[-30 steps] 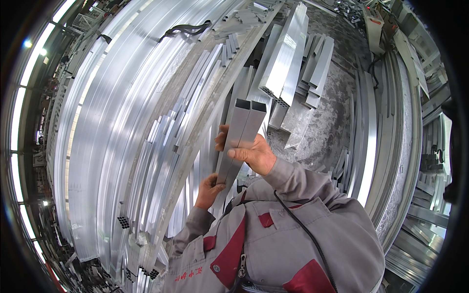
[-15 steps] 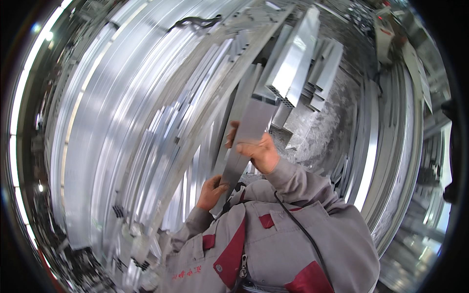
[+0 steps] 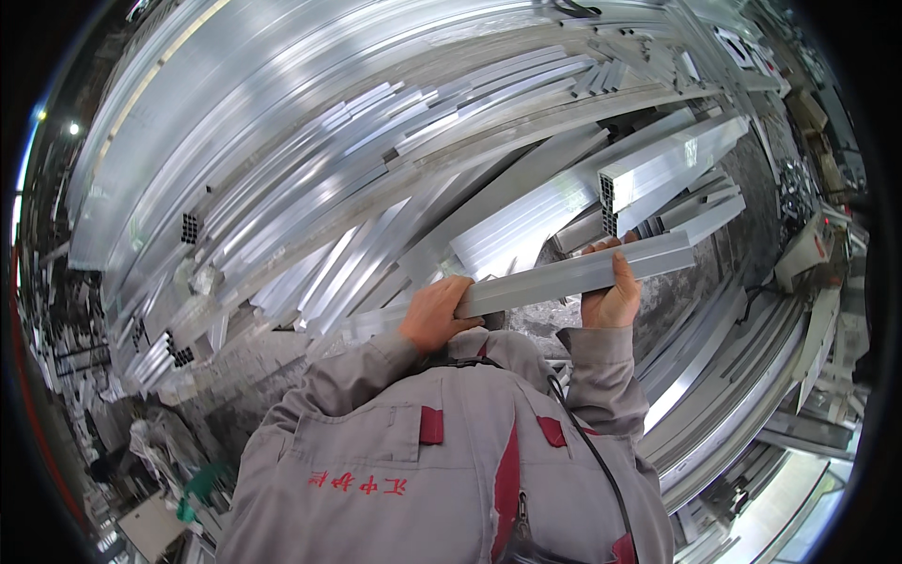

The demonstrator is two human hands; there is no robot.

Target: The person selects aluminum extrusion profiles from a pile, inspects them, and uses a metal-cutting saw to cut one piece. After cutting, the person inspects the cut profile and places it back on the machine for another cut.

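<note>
1. Bright daylight fills my view; the aluminium profiles throw back strong white glare.
2. A small lamp glows at the upper left, near the dark rim.
3. Fisheye bending curves every straight bar toward the edges, and black corners frame the circle.
4. My jacket is evenly lit and sharp; the outer margins smear softly.
</note>
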